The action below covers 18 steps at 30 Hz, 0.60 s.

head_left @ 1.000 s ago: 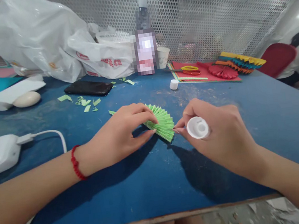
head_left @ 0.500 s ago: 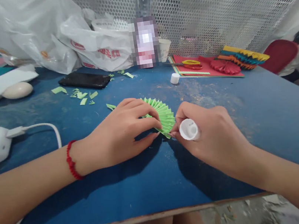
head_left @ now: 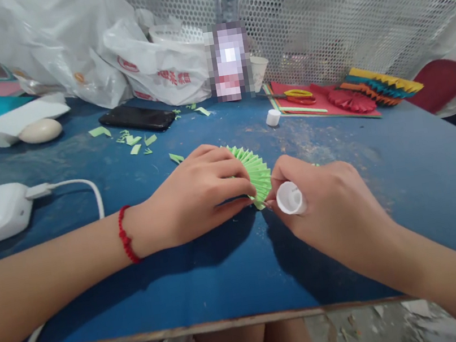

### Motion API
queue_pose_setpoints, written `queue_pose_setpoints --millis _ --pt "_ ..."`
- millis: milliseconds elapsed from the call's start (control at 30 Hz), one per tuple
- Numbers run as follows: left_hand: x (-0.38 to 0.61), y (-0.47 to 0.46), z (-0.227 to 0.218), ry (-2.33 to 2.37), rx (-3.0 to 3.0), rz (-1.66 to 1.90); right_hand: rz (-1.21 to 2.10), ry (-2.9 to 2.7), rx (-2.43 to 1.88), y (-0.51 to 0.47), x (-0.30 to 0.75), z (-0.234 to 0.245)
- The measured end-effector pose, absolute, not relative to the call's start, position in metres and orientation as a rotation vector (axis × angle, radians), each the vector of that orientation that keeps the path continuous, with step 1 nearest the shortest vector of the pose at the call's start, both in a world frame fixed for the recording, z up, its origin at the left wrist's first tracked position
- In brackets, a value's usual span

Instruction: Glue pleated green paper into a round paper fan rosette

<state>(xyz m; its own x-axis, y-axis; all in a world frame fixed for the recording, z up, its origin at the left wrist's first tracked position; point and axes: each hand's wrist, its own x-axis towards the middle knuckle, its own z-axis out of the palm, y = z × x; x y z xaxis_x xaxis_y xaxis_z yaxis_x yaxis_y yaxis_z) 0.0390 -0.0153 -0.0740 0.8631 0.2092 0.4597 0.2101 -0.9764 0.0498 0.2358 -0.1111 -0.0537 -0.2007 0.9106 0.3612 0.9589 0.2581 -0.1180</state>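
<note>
Two bare hands are seen in the head view, near each other at the middle of the frame, above a blue table (head_left: 229, 296). Between them, partly covered, lies a green pleated paper (head_left: 259, 173); its lower edge is pinched by the thumb and fingers of the left hand (head_left: 203, 194). A white tube (head_left: 289, 203) is clasped by the right hand (head_left: 337, 212), its hollow end turned up; whether the pleat is also pinched by that hand's fingertips cannot be told. A white cap (head_left: 273, 118) is seen upright, right of upper centre. The step in hand is judged to be gluing along the end pleat; for the next move, the folds probably need to be held steady and the edge reached evenly.
</note>
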Motion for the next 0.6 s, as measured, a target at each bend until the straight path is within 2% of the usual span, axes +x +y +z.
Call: queue_pose_setpoints --millis 600 --pt "0.0463 -0.0159 -0.0728 -0.423 -3.051 -0.721 -0.356 -2.198 -1.732 -0.1153 0.2376 -0.055"
